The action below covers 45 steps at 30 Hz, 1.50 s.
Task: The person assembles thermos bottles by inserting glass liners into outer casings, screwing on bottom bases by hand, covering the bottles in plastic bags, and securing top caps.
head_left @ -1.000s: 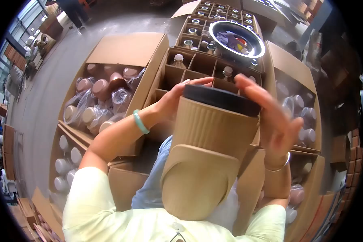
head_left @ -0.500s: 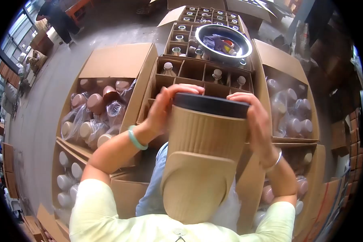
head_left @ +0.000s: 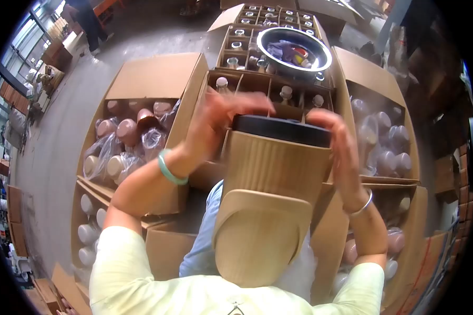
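A large tan ribbed object with a black rim (head_left: 273, 173) fills the middle of the view, close to the camera. At the left end of the black rim is my left hand (head_left: 223, 118), blurred by motion, with a green bangle on the wrist. My right hand (head_left: 339, 142), wearing a silver bangle, is curved beside the rim's right end. Whether either hand grips anything is hidden. Beyond them lies a divided carton (head_left: 255, 84) with several capped bottles in its compartments.
A metal bowl (head_left: 294, 50) holding cloth and small items rests on another divided carton. Open cartons with pinkish containers stand at left (head_left: 152, 76) and right (head_left: 373, 71). A person (head_left: 89, 26) stands at the far upper left.
Both hands shifted around the black rim. Over the last half second my left hand rose slightly and blurred. The person at the far left changed stance.
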Each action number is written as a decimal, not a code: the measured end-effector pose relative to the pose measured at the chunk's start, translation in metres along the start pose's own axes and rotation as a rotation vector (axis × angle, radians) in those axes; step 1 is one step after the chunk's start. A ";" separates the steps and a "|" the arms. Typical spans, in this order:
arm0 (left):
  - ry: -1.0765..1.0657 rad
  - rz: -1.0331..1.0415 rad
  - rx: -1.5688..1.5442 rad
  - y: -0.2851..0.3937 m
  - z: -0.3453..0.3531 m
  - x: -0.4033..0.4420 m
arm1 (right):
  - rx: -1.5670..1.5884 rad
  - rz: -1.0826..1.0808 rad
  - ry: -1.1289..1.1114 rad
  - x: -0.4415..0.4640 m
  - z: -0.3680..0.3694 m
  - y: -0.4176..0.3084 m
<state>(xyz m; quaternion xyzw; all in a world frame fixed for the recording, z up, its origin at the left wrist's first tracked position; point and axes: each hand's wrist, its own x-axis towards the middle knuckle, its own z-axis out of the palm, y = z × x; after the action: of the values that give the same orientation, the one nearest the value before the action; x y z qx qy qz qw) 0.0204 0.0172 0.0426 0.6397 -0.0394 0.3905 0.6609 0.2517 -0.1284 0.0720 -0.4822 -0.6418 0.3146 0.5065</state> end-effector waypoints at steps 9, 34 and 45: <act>0.132 -0.231 0.245 -0.012 0.005 -0.013 | -0.038 -0.123 -0.154 0.005 -0.013 -0.008; 0.060 -0.407 0.330 -0.029 -0.028 -0.003 | 0.079 -0.387 0.098 0.012 -0.007 -0.001; -0.039 -0.093 0.137 0.012 0.005 -0.008 | 0.067 0.054 -0.115 0.018 -0.026 0.021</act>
<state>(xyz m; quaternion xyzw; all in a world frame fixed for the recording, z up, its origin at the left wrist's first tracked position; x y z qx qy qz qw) 0.0106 0.0073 0.0492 0.6919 0.0043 0.3486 0.6323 0.2828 -0.1064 0.0670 -0.4634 -0.6456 0.3765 0.4761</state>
